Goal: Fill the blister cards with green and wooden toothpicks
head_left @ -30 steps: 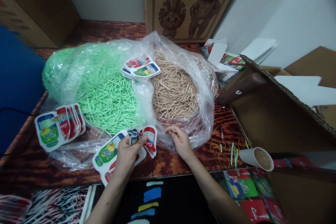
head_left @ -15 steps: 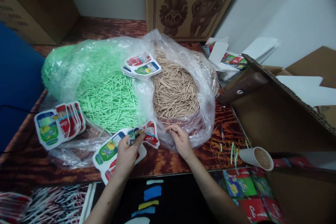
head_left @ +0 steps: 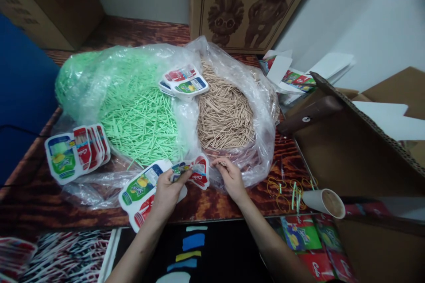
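My left hand (head_left: pixel 168 192) is closed on a bottle-shaped printed card (head_left: pixel 201 173) with a red Cola part, thumb on top. Green ends show in the card beside the fingers. Just right of it, my right hand (head_left: pixel 233 182) pinches a small bundle of brown sticks (head_left: pixel 222 164), ends showing. Beneath my left wrist lie more printed cards (head_left: pixel 141 187), green Sprite and red Cola, partly covered by the hand. Behind the hands, an open clear bag holds loose brown sticks (head_left: pixel 226 117). Another bag, to the left, holds bright green sticks (head_left: pixel 142 130).
Fanned cards (head_left: pixel 60 158) lie at the left; another stack (head_left: pixel 188 85) rests between the bags. Rubber bands (head_left: pixel 283 202), loose green sticks (head_left: pixel 294 195) and a tipped paper cup (head_left: pixel 320 202) are at the right edge. An open carton (head_left: pixel 335 159) stands right; a blind-box carton (head_left: pixel 229 9) stands behind.
The view has shifted slightly. My left hand has moved a little right with the card, closer to my right hand, which keeps its pinch on the brown sticks.
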`<state>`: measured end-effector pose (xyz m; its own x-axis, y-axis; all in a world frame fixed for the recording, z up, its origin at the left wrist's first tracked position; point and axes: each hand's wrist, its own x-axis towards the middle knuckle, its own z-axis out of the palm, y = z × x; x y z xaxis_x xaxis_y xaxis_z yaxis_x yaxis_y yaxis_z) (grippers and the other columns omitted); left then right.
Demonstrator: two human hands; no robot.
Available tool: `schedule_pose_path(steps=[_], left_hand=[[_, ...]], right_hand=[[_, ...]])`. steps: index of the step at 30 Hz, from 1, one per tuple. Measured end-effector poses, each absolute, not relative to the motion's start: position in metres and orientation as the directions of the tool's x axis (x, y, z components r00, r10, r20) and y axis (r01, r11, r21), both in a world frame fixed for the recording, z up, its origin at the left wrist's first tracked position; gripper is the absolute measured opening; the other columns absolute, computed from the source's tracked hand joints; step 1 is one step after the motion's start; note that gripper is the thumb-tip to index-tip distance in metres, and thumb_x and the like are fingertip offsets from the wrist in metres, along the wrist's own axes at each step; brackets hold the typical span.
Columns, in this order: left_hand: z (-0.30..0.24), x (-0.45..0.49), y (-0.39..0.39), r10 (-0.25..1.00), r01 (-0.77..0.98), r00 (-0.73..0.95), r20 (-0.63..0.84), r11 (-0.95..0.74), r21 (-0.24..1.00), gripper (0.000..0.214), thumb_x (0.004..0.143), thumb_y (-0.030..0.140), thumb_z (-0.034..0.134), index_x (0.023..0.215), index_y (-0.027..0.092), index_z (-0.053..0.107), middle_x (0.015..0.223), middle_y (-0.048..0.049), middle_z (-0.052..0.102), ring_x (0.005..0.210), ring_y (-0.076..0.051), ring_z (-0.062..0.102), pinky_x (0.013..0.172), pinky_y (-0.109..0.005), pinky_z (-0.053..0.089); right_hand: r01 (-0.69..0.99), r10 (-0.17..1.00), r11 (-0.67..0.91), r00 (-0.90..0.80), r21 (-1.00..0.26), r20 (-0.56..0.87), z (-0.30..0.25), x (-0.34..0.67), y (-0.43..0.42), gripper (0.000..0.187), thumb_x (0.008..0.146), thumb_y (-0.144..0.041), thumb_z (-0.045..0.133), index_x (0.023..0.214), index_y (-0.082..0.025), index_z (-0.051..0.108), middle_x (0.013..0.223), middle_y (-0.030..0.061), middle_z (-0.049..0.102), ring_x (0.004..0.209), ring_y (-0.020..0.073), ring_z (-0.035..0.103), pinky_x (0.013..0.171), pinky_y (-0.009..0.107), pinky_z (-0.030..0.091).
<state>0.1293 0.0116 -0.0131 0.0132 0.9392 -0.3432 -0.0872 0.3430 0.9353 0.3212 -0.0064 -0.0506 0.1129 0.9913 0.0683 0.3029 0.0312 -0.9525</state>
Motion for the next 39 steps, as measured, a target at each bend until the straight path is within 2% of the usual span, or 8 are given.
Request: schedule_pose_path(steps=[7, 10, 13, 17, 25, 30, 36, 39], left_hand=[[-0.011, 0.130, 0.006, 0.943, 0.002, 0.098, -0.319, 0.321, 0.947, 0.022, 0.071, 0.035, 0.071, 0.075, 0.014, 0.072, 0.071, -0.0036, 0.072, 0.079, -0.023, 0.066, 0.070, -0.029, 0.051], [-0.015, 0.131, 0.005, 0.947, 0.003, 0.130, -0.294, 0.296, 0.955, 0.022, 0.073, 0.035, 0.070, 0.079, 0.014, 0.072, 0.080, -0.0049, 0.074, 0.081, -0.022, 0.066, 0.072, -0.028, 0.050], [-0.018, 0.131, 0.004, 0.942, 0.020, 0.167, -0.290, 0.291, 0.957, 0.020, 0.075, 0.034, 0.068, 0.078, 0.015, 0.072, 0.078, -0.0034, 0.073, 0.076, -0.020, 0.064, 0.070, -0.027, 0.049], [-0.018, 0.132, 0.003, 0.941, 0.057, 0.185, -0.283, 0.277, 0.959, 0.019, 0.075, 0.034, 0.068, 0.075, 0.015, 0.070, 0.074, -0.0016, 0.070, 0.069, -0.017, 0.061, 0.066, -0.025, 0.047], [-0.018, 0.133, 0.001, 0.929, -0.045, 0.190, -0.317, 0.331, 0.943, 0.019, 0.075, 0.034, 0.069, 0.080, 0.015, 0.070, 0.077, -0.0010, 0.071, 0.069, -0.015, 0.060, 0.068, -0.024, 0.046], [-0.014, 0.135, 0.003, 0.924, -0.074, 0.195, -0.329, 0.348, 0.934, 0.019, 0.072, 0.034, 0.070, 0.072, 0.015, 0.070, 0.067, 0.0009, 0.068, 0.060, -0.013, 0.058, 0.063, -0.024, 0.046], [-0.011, 0.134, 0.007, 0.959, -0.011, 0.179, -0.218, 0.224, 0.975, 0.018, 0.075, 0.032, 0.068, 0.078, 0.015, 0.071, 0.075, -0.0019, 0.070, 0.072, -0.018, 0.061, 0.070, -0.027, 0.047], [-0.011, 0.133, 0.009, 0.981, 0.079, 0.157, -0.112, 0.101, 0.992, 0.016, 0.078, 0.031, 0.065, 0.075, 0.016, 0.071, 0.073, -0.0010, 0.067, 0.074, -0.018, 0.059, 0.070, -0.026, 0.046]], right_hand=[[0.202, 0.986, 0.019, 0.159, -0.979, 0.052, -0.043, 0.324, -0.004, 0.012, 0.087, -0.026, 0.053, 0.086, -0.020, 0.064, 0.083, 0.0027, 0.067, 0.083, 0.0180, 0.062, 0.079, 0.030, 0.046], [-0.106, 0.977, -0.018, 0.211, -0.994, -0.041, -0.025, 0.327, 0.006, 0.008, 0.084, -0.029, 0.060, 0.086, -0.022, 0.061, 0.079, 0.0009, 0.067, 0.081, 0.0179, 0.064, 0.081, 0.032, 0.048], [-0.471, 0.974, -0.099, 0.135, -0.876, -0.183, 0.006, 0.328, 0.020, 0.012, 0.079, -0.030, 0.068, 0.084, -0.023, 0.058, 0.077, -0.0018, 0.067, 0.080, 0.0171, 0.066, 0.083, 0.035, 0.051], [-0.648, 0.965, -0.223, -0.040, -0.728, -0.261, 0.040, 0.318, 0.033, 0.015, 0.077, -0.027, 0.071, 0.083, -0.024, 0.058, 0.078, -0.0038, 0.067, 0.087, 0.0160, 0.067, 0.093, 0.036, 0.048], [-0.535, 0.943, -0.332, -0.187, -0.777, -0.275, 0.044, 0.301, 0.032, 0.017, 0.076, -0.029, 0.071, 0.081, -0.019, 0.058, 0.071, -0.0015, 0.067, 0.085, 0.0196, 0.069, 0.083, 0.034, 0.051], [-0.403, 0.920, -0.380, -0.262, -0.833, -0.293, 0.048, 0.302, 0.025, 0.017, 0.077, -0.031, 0.070, 0.079, -0.019, 0.058, 0.070, 0.0013, 0.067, 0.095, 0.0233, 0.066, 0.088, 0.038, 0.047], [-0.154, 0.938, -0.248, -0.285, -0.956, -0.197, 0.050, 0.306, 0.021, 0.013, 0.084, -0.033, 0.062, 0.083, -0.020, 0.062, 0.115, 0.0060, 0.063, 0.110, 0.0208, 0.056, 0.098, 0.036, 0.040], [0.012, 0.929, -0.189, -0.321, -0.982, -0.183, 0.048, 0.307, 0.019, 0.017, 0.087, -0.035, 0.058, 0.095, -0.021, 0.062, 0.108, 0.0048, 0.064, 0.104, 0.0195, 0.058, 0.095, 0.035, 0.043]])
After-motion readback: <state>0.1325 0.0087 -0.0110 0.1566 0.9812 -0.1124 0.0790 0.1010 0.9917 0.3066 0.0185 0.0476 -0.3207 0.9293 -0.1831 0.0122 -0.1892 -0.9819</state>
